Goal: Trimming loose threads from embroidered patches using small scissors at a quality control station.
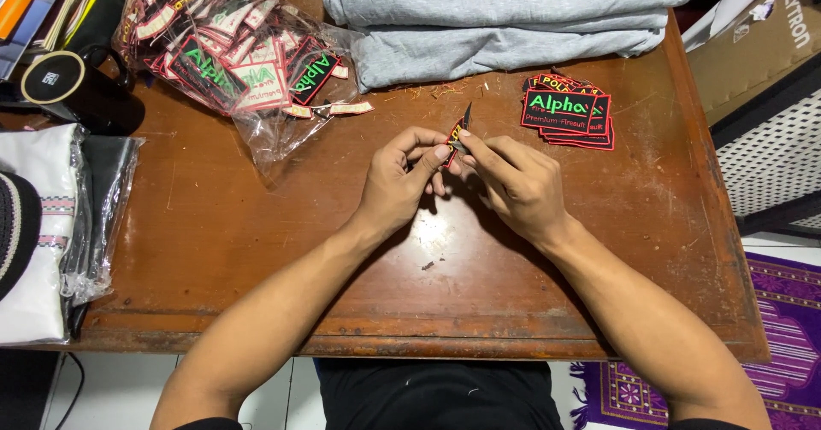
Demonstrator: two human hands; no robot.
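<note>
Fingers of the left hand (395, 179) are pinching a small embroidered patch (454, 133), black with a red border, held on edge just above the middle of the wooden table (256, 250). Fingers of the right hand (516, 184) are closing around a thin dark blade-like tool (466, 116), its tip pointing up and meeting the patch's edge; what kind of tool it is cannot be told. Near the right hand, a small stack of matching patches (568, 111) is lying flat. Farther left, a clear plastic bag of patches (231, 50) is spilling open. Folded grey cloth (505, 15) is resting along the table's far edge, and a black mug (77, 88) is standing at the far left.
</note>
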